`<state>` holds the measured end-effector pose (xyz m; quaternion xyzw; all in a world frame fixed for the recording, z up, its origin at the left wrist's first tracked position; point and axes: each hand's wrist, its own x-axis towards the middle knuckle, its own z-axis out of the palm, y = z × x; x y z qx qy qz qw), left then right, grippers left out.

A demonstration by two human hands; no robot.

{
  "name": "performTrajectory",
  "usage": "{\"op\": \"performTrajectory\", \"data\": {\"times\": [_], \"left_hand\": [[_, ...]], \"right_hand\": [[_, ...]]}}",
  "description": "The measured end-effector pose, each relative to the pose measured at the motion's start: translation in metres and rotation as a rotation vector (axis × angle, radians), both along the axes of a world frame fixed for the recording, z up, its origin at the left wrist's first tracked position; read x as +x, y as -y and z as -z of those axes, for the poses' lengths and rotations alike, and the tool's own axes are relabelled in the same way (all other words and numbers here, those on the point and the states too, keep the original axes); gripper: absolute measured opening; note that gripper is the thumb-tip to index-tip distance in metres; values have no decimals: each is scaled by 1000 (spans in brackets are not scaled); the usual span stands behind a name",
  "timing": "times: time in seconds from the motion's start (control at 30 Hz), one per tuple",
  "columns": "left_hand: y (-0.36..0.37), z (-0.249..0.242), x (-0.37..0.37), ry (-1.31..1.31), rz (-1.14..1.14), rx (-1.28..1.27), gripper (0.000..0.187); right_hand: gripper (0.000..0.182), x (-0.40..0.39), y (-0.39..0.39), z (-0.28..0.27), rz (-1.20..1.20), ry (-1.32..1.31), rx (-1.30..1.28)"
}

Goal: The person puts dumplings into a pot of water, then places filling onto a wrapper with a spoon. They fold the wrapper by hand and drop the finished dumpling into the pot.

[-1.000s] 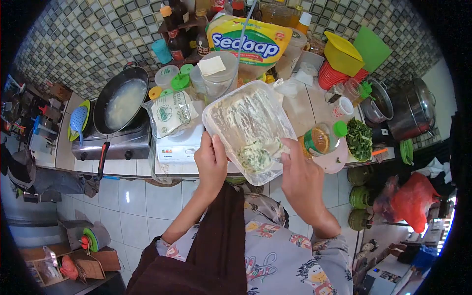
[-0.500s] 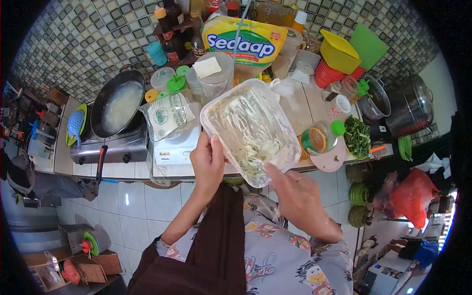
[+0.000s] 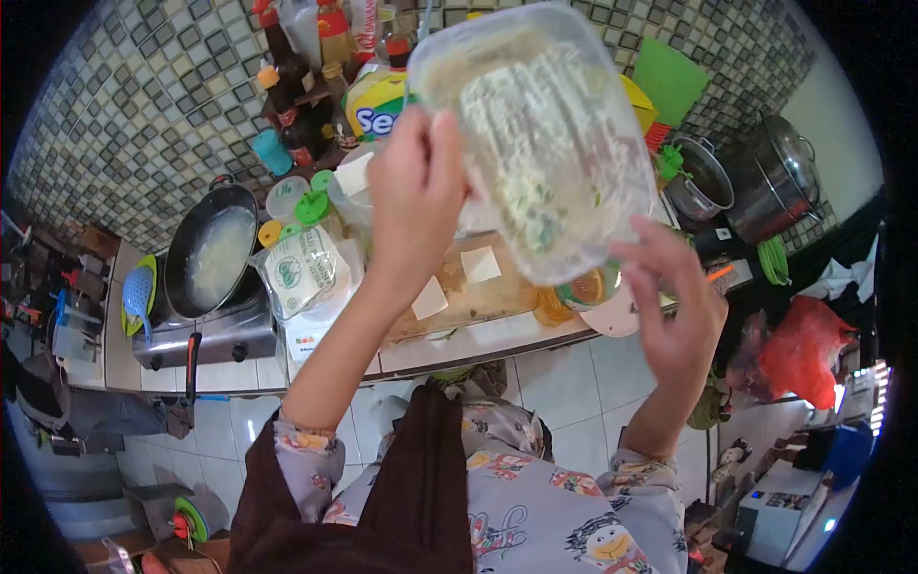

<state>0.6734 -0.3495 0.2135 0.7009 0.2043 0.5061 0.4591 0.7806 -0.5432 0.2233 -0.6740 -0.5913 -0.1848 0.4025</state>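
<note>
My left hand [image 3: 413, 196] grips the left side of a clear plastic tub [image 3: 579, 143], raised over the counter and tilted steeply. White batter with green bits is smeared over it, thickest toward its lower end. My right hand [image 3: 674, 297] is by the tub's lower right corner with its fingers apart; the fingertips are near or against the corner, blurred by motion. Below the tub, a brown board [image 3: 469, 311] lies on the counter with white paper squares on it. A black frying pan [image 3: 215, 251] with pale liquid sits on the stove at the left.
A flour bag [image 3: 304, 273] rests on a white scale beside the stove [image 3: 225, 349]. Behind are lidded jars, bottles and a yellow Sedaap pack [image 3: 375, 107]. Steel pots [image 3: 779, 182] stand at the right. A jar and a pink round board [image 3: 612, 316] lie partly behind the tub.
The tub has risen and tipped up, away from the counter's front edge, uncovering the brown board. My right hand has come out of the tub and moved right, its fingers spreading.
</note>
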Motion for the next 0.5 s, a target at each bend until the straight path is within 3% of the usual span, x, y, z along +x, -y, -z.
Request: {"op": "performTrajectory", "data": {"times": [0.03, 0.1, 0.13, 0.2, 0.33, 0.4, 0.5], "left_hand": [[-3, -7, 18, 7, 16, 40, 27], [-9, -17, 51, 18, 40, 87, 28], [-11, -17, 65, -9, 27, 109, 27], [-15, -10, 93, -40, 24, 135, 27], [-22, 46, 145, -155, 3, 108, 24], [-28, 76, 166, -214, -54, 143, 23], [-30, 106, 182, -294, -38, 126, 22]], "right_hand": [[30, 11, -4, -3, 10, 5, 7], [22, 35, -12, -6, 47, -416, 32], [22, 49, -15, -4, 56, -417, 38], [20, 80, -21, 8, -90, -800, 148], [20, 134, -33, 69, -85, -818, 198], [20, 146, -38, 96, 34, -799, 77], [19, 152, -50, 129, 28, -860, 85]]}}
